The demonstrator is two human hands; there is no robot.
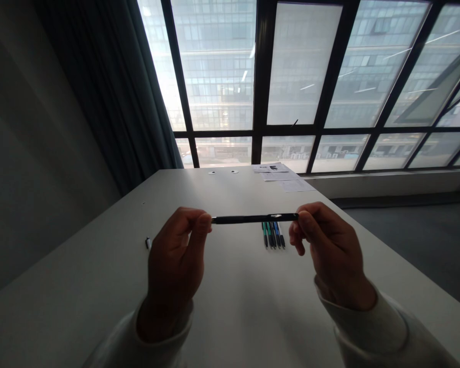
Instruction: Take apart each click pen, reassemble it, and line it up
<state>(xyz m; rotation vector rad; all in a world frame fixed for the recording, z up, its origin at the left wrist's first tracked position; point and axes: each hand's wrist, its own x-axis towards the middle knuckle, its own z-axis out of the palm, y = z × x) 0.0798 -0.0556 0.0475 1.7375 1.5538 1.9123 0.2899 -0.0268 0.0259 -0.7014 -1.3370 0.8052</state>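
A black pen [249,219] is held level above the table, stretched between my two hands. Its metal tip end is pinched between the thumb and fingers of my left hand [182,250]. The other end, with the clip, sits in the pinch of my right hand [327,245]. Beyond and below the held pen, several pens [274,237] lie side by side in a row, with green, blue and black barrels; their upper ends are partly hidden behind the held pen. Partly covered by my left hand, a small black-and-white object [148,243] rests on the table.
The white table [230,296] stretches toward the windows [218,66]. Printed papers [283,176] lie at its far right end, near two small white pieces [234,172] at the far edge. A dark curtain [111,82] hangs at the left, beside a wall.
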